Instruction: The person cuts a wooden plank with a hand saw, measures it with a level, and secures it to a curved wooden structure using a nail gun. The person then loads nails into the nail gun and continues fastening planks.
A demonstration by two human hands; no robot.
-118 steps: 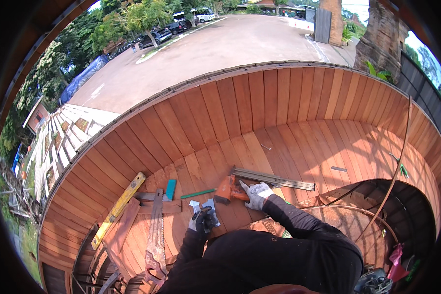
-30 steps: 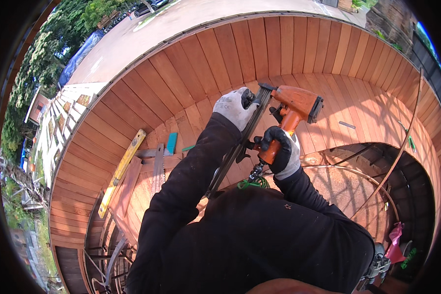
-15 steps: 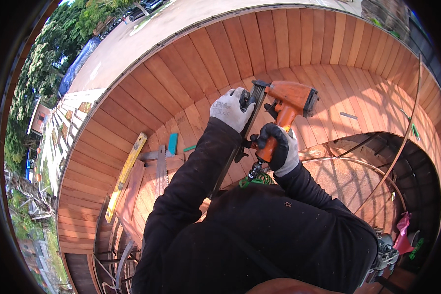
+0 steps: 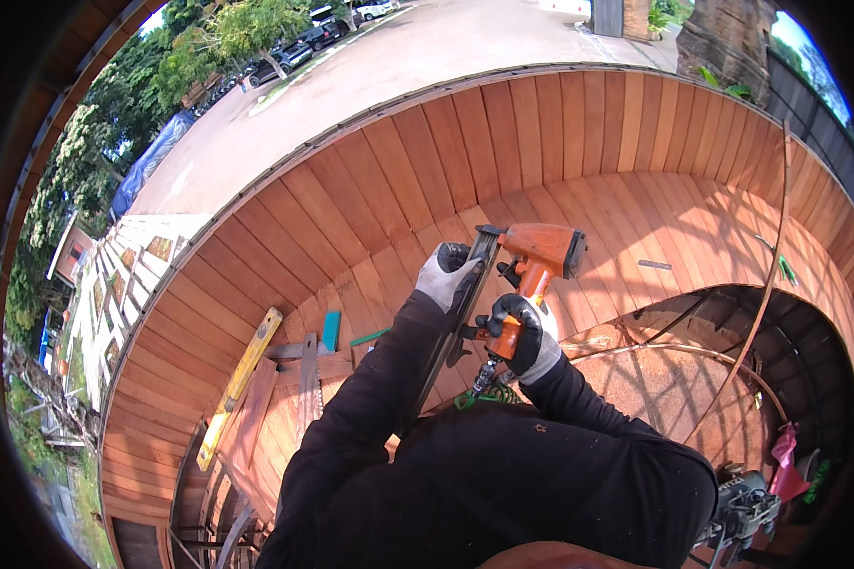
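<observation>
An orange air nail gun (image 4: 541,248) is held up in front of me, its dark magazine (image 4: 438,372) slanting down toward my body. My right hand (image 4: 529,334), in a grey glove with dark fingers, is wrapped round the orange handle. At the nose end, my left hand (image 4: 443,275), gloved alike, is closed on the upper part of the magazine. A metal hose fitting (image 4: 485,376) joins the bottom of the handle, beside a green coiled hose (image 4: 498,394) partly hidden by my clothing.
A yellow spirit level (image 4: 241,387), a saw blade (image 4: 309,375) and a teal-handled tool (image 4: 331,330) lie left on the curved wooden bench (image 4: 579,204). A thin curved strip (image 4: 767,289) crosses the right side. Near a pink cloth (image 4: 785,465) stands a machine (image 4: 742,510).
The view has tilted up, showing more of the paving and parked cars. Both hands and the nail gun now appear lower and slightly further left; their grip looks much the same.
</observation>
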